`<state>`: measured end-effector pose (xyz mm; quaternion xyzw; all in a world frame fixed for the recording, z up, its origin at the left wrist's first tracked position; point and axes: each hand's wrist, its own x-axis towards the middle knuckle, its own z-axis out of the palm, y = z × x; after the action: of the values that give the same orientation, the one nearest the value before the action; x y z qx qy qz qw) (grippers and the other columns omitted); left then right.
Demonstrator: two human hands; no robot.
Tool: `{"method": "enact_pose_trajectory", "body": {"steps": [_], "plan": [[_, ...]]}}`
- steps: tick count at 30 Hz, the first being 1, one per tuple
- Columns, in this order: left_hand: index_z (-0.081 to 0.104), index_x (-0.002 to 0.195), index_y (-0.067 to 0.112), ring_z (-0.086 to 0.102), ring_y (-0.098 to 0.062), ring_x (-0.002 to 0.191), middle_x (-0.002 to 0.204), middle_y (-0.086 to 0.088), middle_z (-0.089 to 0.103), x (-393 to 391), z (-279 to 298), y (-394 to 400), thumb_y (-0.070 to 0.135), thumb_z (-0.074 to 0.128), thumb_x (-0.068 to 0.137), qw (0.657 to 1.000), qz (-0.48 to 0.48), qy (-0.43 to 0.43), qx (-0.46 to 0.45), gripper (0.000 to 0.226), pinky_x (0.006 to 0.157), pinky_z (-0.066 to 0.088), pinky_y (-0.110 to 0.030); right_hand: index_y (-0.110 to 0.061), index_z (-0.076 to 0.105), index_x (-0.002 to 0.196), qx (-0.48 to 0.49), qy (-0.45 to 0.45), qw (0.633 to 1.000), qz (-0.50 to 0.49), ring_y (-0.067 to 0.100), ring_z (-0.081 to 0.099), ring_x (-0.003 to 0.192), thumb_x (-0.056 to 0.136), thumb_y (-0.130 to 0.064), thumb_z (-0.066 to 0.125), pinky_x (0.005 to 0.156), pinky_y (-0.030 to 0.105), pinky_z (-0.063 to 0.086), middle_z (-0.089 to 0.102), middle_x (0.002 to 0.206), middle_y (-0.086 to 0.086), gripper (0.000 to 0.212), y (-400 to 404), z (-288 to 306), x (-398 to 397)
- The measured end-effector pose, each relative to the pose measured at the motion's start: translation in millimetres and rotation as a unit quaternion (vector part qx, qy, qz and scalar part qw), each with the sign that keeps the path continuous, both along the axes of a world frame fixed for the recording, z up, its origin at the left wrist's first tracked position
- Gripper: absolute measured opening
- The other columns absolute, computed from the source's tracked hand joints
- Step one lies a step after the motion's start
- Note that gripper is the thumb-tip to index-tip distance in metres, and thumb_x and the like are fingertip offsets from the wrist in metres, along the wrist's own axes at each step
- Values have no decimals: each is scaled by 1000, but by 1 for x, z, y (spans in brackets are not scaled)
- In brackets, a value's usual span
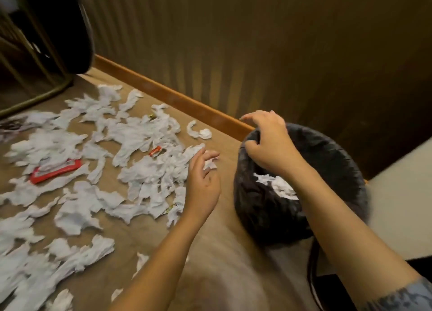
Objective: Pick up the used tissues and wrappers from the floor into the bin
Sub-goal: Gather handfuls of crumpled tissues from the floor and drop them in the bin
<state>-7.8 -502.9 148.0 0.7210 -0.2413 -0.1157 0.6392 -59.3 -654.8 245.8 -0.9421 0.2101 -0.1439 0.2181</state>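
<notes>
Several crumpled white tissues (145, 151) lie scattered over the brown floor at left and centre. Among them are a large red wrapper (56, 171), a small red wrapper (155, 151) and a small yellowish wrapper (171, 208). A round bin (327, 151) lined with a black bag stands at right, with white tissues (278, 184) inside. My right hand (268, 142) grips the bin's near-left rim. My left hand (203, 180) hovers with spread fingers over a tissue (210, 163) at the pile's right edge, touching or just above it.
A wooden skirting board (168, 95) runs along a ribbed wall behind the pile. A dark piece of furniture with metal legs (46, 53) stands at the back left. A pale surface (402, 194) lies right of the bin.
</notes>
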Motion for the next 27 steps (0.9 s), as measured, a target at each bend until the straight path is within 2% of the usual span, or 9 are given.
{"method": "enact_pose_trajectory", "body": {"steps": [3, 6, 9, 12, 14, 17, 20, 24, 27], "plan": [[62, 105, 27, 39, 6, 124, 140, 3, 43, 17, -32, 49, -3, 45, 85, 987, 152, 30, 51, 40, 100, 42, -28, -22, 57, 126, 59, -12, 988, 142, 17, 47, 123, 83, -19, 61, 107, 33, 35, 56, 130, -1, 43, 71, -14, 33], [62, 97, 33, 49, -15, 121, 128, -1, 54, 36, -62, 96, -4, 47, 81, 959, 264, 64, 85, 42, 99, 44, -34, -16, 56, 129, 102, 119, 950, 272, 19, 55, 117, 88, -21, 60, 98, 35, 45, 60, 129, 5, 41, 128, -56, 52], [58, 91, 36, 54, -12, 107, 117, 2, 59, 39, -94, 148, -7, 50, 84, 934, 318, 77, 140, 44, 93, 47, -30, -17, 50, 134, 131, 255, 900, 327, 24, 53, 120, 94, -24, 53, 98, 36, 44, 56, 135, 9, 41, 165, -114, 58], [57, 92, 35, 59, -23, 105, 110, -6, 64, 18, -132, 205, -4, 53, 87, 923, 307, 59, 225, 39, 94, 49, -36, -22, 27, 148, 110, 350, 884, 290, 35, 8, 147, 100, -33, 46, 115, 51, 10, 19, 158, 14, 53, 197, -179, 38], [61, 100, 32, 52, -30, 121, 125, -9, 58, -11, -159, 230, 7, 58, 88, 911, 285, 47, 295, 28, 104, 39, -36, -32, 6, 153, 110, 355, 893, 254, 38, -27, 142, 98, -49, 43, 110, 65, -7, -22, 159, 15, 69, 209, -222, 13], [51, 125, 44, 6, -24, 148, 154, 6, 15, -67, -189, 242, 46, 58, 88, 867, 224, 39, 443, 38, 116, 2, -46, -54, -7, 146, 102, 304, 904, 281, 32, -54, 124, 89, -70, 37, 105, 70, -12, -52, 143, 8, 73, 215, -272, -17], [50, 123, 48, -11, -11, 145, 153, 12, 1, -112, -214, 246, 55, 48, 87, 862, 228, 41, 450, 37, 113, -9, -52, -51, 8, 148, 76, 269, 890, 362, 26, -52, 128, 89, -71, 38, 113, 56, -16, -49, 144, 5, 69, 208, -295, -23], [66, 87, 19, 16, -4, 142, 143, 0, 43, -139, -237, 262, 41, 48, 84, 877, 323, 5, 355, 29, 111, 31, -44, -22, 45, 140, 107, 192, 861, 458, 13, -26, 145, 96, -38, 55, 122, 38, 4, -21, 158, -9, 48, 181, -303, 0], [64, 92, 15, 46, -18, 128, 133, -6, 55, -140, -225, 263, 32, 48, 88, 875, 391, 79, 275, 24, 101, 38, -14, -13, 62, 97, 125, 127, 862, 475, 9, 4, 149, 93, -29, 62, 120, 31, 16, 11, 161, -7, 16, 168, -303, 20]]}}
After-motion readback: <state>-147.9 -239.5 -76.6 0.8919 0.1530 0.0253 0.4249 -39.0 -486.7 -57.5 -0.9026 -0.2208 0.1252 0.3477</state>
